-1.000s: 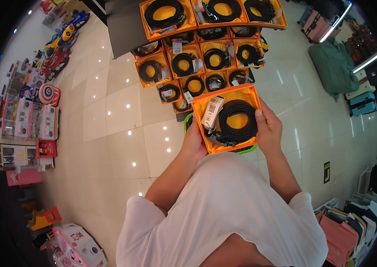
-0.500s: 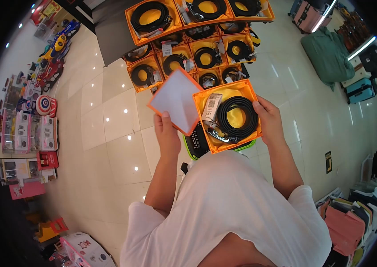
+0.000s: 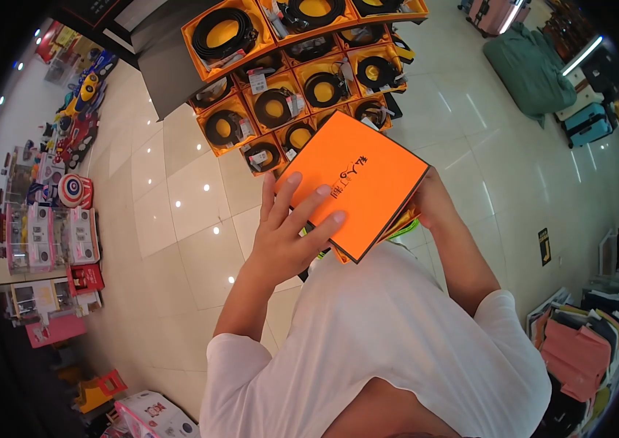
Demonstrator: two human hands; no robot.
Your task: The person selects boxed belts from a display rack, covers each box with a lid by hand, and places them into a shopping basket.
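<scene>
An orange box lid (image 3: 371, 179) with dark edges and black lettering sits turned at an angle over an open belt box (image 3: 402, 224). A strip of the box's yellow lining shows below the lid's lower right edge. The black coiled belt inside is hidden. My left hand (image 3: 287, 233) lies on the lid's left part, fingers spread and flat against its top. At the right corner my right hand (image 3: 433, 201) grips the box; its fingertips are hidden beneath.
A tiered display (image 3: 280, 102) of orange boxes with coiled black belts stands ahead. Toys (image 3: 72, 190) line the left side. Right of me are a green covered bundle (image 3: 528, 73), suitcases (image 3: 588, 125) and a stack of bags (image 3: 579, 358). A bright green-rimmed item (image 3: 406, 228) shows below the box.
My left hand has turned the lid printed side up and brought it right, over the box, covering the belt. The display has shifted slightly left in view.
</scene>
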